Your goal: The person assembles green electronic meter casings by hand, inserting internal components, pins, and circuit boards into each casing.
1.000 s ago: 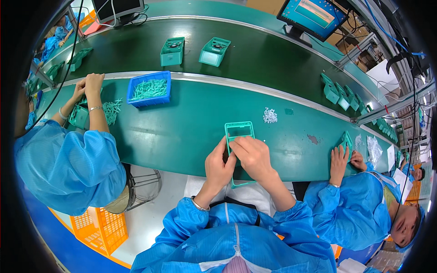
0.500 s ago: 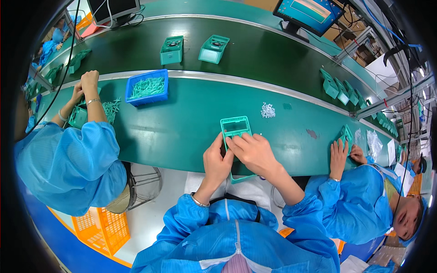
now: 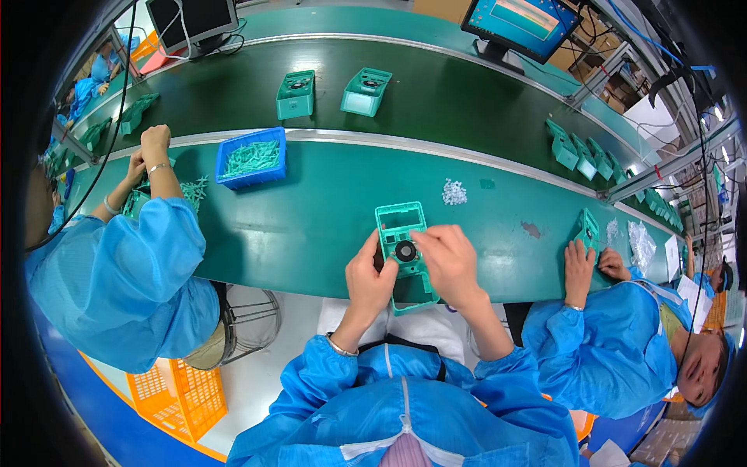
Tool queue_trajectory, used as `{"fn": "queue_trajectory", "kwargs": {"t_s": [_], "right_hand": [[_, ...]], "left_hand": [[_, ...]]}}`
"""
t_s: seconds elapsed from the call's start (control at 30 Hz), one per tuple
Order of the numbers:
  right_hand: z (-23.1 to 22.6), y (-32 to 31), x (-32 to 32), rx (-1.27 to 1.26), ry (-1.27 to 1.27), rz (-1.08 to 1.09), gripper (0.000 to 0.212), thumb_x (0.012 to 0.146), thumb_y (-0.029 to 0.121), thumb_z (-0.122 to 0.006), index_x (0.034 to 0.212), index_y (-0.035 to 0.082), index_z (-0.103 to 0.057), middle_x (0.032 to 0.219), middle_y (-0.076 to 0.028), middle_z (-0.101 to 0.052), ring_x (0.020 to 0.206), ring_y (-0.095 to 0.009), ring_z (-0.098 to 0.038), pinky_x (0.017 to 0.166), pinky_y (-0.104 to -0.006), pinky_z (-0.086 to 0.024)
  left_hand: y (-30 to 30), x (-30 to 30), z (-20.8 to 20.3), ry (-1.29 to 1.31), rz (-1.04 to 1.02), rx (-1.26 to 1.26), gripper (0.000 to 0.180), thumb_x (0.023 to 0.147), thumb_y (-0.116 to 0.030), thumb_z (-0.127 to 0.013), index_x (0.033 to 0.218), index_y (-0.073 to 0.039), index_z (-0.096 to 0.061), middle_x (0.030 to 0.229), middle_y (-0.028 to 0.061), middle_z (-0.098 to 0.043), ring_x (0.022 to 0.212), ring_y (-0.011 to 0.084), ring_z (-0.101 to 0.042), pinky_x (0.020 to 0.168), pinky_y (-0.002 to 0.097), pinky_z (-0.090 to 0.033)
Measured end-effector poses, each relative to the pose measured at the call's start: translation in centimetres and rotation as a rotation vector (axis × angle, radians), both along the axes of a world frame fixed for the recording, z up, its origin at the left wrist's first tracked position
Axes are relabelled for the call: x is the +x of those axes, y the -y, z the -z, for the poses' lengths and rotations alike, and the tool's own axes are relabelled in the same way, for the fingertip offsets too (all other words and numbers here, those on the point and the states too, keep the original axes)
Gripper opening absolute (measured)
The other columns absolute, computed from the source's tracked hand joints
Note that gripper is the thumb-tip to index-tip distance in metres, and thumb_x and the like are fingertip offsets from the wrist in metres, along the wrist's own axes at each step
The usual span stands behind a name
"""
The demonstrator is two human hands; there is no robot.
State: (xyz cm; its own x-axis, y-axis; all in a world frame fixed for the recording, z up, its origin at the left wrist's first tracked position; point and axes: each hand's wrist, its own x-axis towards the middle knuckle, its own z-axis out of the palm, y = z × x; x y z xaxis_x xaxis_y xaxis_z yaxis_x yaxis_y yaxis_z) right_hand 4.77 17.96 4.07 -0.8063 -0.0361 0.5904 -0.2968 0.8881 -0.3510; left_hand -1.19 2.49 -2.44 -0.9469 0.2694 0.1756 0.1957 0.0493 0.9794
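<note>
A green plastic housing [image 3: 401, 216] with a rectangular window at its far end and a round black speaker in its middle is held above the near edge of the bench. My left hand [image 3: 369, 279] grips its left side, thumb on the near face. On the right of the speaker, my right hand [image 3: 447, 261] has its fingers closed in a pinch against the housing; whatever they hold, if anything, is hidden. Beyond the housing, a small heap of white pieces [image 3: 454, 192] lies on the green bench [image 3: 327, 210].
A blue bin [image 3: 251, 158] of thin green parts stands at the left. Two green housings [image 3: 366, 91] rest on the conveyor [image 3: 233, 82] beyond. Co-workers handle parts on both sides: one person's hands [image 3: 154, 148] at left, another's hand [image 3: 579, 268] at right.
My right hand has moved right, off the housing's middle, so the round black speaker now shows. The left hand keeps its grip on the housing.
</note>
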Motion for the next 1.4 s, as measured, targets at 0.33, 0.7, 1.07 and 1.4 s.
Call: {"fn": "queue_trajectory", "kwargs": {"t_s": [0.33, 0.7, 1.07, 1.4], "right_hand": [[1.9, -1.1, 8.8, -0.474, 0.024, 0.322, 0.036, 0.089, -0.009, -0.072, 0.123, 0.002, -0.072, 0.097, -0.01, -0.065, 0.079, -0.016, -0.062, 0.063, -0.0263, -0.049], [3.0, 5.2, 10.4, -0.092, 0.123, 0.03, 0.06, 0.077, 0.009, -0.083, 0.133, 0.002, -0.065, 0.124, -0.014, -0.067, 0.094, -0.028, -0.072, 0.073, -0.0384, -0.058], [1.6, 4.5, 9.5, -0.19, 0.124, 0.096, 0.047, 0.074, 0.012, -0.086, 0.115, 0.002, -0.067, 0.107, -0.011, -0.065, 0.083, -0.029, -0.07, 0.069, -0.0378, -0.058], [-4.0, -5.5, 0.7, -0.125, 0.176, 0.323, 0.049, 0.076, 0.007, -0.087, 0.121, 0.003, -0.067, 0.106, -0.013, -0.065, 0.08, -0.027, -0.068, 0.066, -0.0371, -0.056]], "left_hand": [[0.5, 0.2, 0.0, -0.013, 0.001, -0.006, 0.055, 0.085, -0.007, -0.063, 0.14, 0.002, -0.061, 0.08, 0.0072, -0.067, 0.061, 0.0114, -0.054, 0.057, 0.0302, -0.046], [0.4, 0.2, 0.6, -0.017, 0.01, 0.079, 0.054, 0.088, -0.004, -0.062, 0.141, 0.003, -0.06, 0.082, -0.0004, -0.066, 0.064, 0.0043, -0.05, 0.057, 0.024, -0.042], [3.6, -0.4, -1.5, -0.039, 0.17, 0.085, 0.061, 0.095, -0.003, -0.069, 0.152, 0.003, -0.049, 0.106, 0.0044, -0.066, 0.072, 0.0049, -0.055, 0.063, 0.0226, -0.046], [11.5, -5.8, 0.3, -0.238, -0.143, -0.195, 0.036, 0.092, 0.001, -0.071, 0.128, -0.003, -0.069, 0.102, 0.0075, -0.066, 0.064, 0.0103, -0.055, 0.055, 0.0268, -0.044]]}}
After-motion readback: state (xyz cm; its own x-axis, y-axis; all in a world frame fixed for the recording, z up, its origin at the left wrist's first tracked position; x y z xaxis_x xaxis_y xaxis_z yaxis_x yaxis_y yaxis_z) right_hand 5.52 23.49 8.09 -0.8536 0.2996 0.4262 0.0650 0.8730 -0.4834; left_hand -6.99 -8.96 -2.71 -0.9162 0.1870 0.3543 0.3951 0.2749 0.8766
